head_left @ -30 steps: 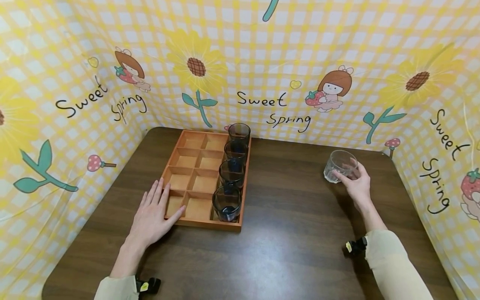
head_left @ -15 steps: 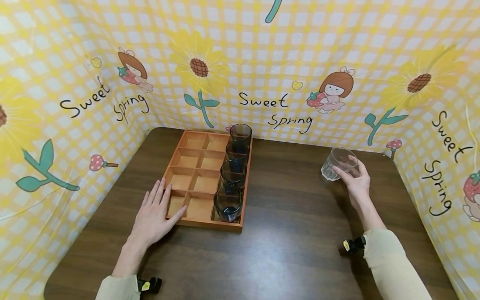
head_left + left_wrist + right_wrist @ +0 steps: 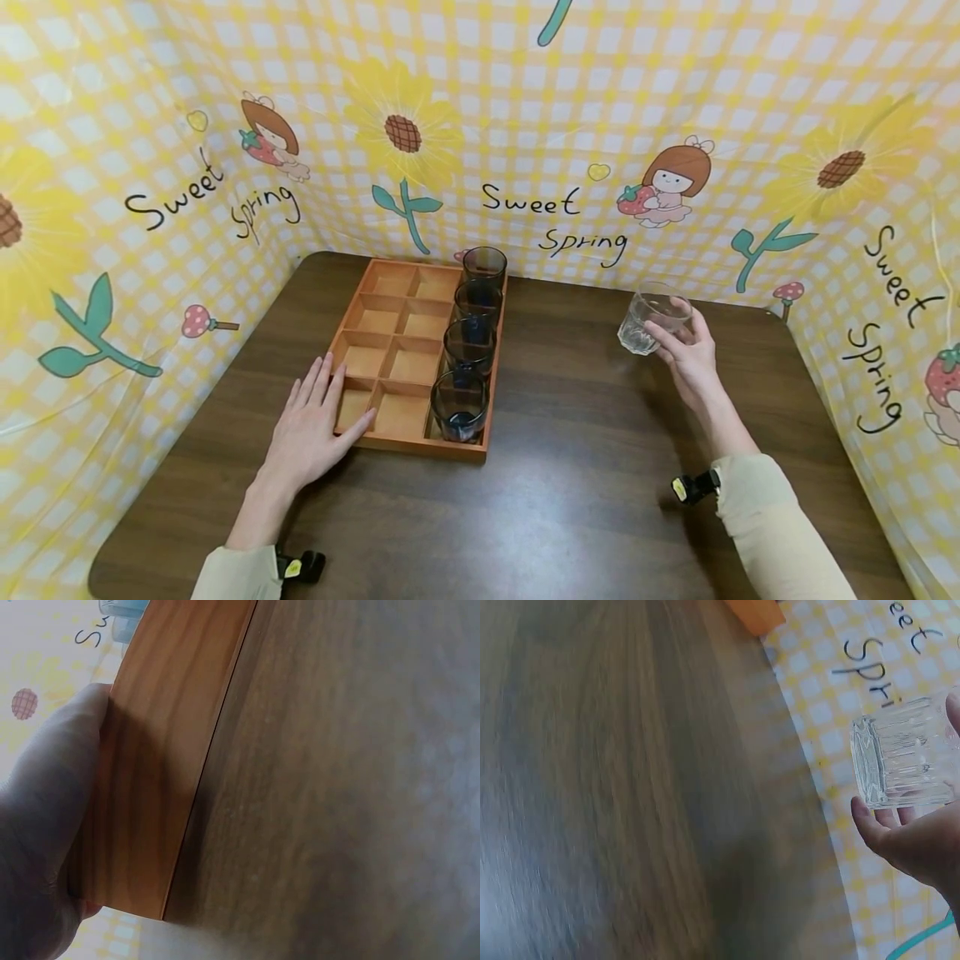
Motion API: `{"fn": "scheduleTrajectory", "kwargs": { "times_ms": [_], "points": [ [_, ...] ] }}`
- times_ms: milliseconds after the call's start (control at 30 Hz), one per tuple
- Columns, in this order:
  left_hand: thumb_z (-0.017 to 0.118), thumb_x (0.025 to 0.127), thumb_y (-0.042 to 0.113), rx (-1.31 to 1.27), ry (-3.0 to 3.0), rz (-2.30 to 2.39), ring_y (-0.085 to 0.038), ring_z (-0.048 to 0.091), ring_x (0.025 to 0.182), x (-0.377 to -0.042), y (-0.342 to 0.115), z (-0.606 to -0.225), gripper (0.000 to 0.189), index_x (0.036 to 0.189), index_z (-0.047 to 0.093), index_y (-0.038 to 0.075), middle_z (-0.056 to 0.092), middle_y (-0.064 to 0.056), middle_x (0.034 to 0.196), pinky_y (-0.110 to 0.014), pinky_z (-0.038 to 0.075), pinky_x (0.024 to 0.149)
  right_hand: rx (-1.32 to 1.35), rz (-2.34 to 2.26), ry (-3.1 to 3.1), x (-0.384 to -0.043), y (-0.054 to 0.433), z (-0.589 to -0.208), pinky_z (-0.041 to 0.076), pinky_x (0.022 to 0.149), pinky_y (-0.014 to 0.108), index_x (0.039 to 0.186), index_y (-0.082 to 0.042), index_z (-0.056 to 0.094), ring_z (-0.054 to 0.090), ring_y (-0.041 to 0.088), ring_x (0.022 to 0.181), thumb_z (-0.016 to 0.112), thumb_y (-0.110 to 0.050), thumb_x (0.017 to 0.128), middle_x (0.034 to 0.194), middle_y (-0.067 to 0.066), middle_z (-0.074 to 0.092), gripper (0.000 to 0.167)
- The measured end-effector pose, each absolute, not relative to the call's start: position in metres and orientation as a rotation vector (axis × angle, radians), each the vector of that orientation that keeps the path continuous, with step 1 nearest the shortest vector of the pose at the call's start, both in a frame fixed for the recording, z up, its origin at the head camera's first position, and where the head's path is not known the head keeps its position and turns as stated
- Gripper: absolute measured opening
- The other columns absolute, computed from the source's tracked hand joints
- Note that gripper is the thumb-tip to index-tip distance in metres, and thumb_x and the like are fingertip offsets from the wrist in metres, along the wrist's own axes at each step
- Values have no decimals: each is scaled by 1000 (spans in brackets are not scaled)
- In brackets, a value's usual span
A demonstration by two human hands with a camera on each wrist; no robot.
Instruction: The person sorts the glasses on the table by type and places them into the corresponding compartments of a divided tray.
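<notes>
My right hand [image 3: 690, 354] grips a clear glass tumbler [image 3: 639, 329] by its side, tilted, over the right part of the table. In the right wrist view the fluted base of the tumbler [image 3: 889, 761] points left, with fingers beneath it. My left hand [image 3: 303, 429] lies with straight fingers on the near left corner of a wooden compartment tray [image 3: 420, 447]. The left wrist view shows the thumb [image 3: 71, 727] along the top edge of the tray wall [image 3: 157, 772]. Several dark glasses, the nearest one [image 3: 459, 408] among them, fill the tray's right column.
The tray's left and middle columns hold nothing. A brown wooden table [image 3: 570, 467] lies under everything. Yellow checked cloth [image 3: 525, 108] with printed flowers and lettering rises behind and at both sides of the table.
My right hand has carried the clear tumbler a little leftward, and the tumbler has tilted, its base swinging left. The left hand stays on the tray corner; the head view has shifted slightly.
</notes>
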State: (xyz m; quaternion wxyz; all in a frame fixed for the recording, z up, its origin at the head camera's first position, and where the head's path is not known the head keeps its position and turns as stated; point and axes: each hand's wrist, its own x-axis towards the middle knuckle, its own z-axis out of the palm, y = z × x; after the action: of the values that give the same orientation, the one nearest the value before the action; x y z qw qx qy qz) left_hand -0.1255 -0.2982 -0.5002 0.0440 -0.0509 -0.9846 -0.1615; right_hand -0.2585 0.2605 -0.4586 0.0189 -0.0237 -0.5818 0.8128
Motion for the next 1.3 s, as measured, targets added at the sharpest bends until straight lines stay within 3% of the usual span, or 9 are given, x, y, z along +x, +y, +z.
{"fn": "scheduleTrajectory", "kwargs": {
  "times_ms": [633, 1300],
  "points": [
    [59, 106, 65, -148, -3011, -489, -45, 12, 173, -126, -299, -502, 101, 175, 22, 0, 9, -23, 185, -69, 16, 136, -64, 2557, -2022, -262, 207, -455, 60, 91, 23, 152, -25, 49, 70, 4, 110, 68, -7, 108, 116, -14, 73, 51],
    [58, 106, 65, -153, -3009, -483, -45, 13, 173, -127, -299, -500, 101, 175, 22, 1, 10, -23, 185, -70, 17, 136, 85, 2607, -2039, -284, 143, -418, 62, 93, 28, 154, -23, 49, 70, 9, 115, 69, -11, 108, 120, -7, 70, 51]
  ]
}}
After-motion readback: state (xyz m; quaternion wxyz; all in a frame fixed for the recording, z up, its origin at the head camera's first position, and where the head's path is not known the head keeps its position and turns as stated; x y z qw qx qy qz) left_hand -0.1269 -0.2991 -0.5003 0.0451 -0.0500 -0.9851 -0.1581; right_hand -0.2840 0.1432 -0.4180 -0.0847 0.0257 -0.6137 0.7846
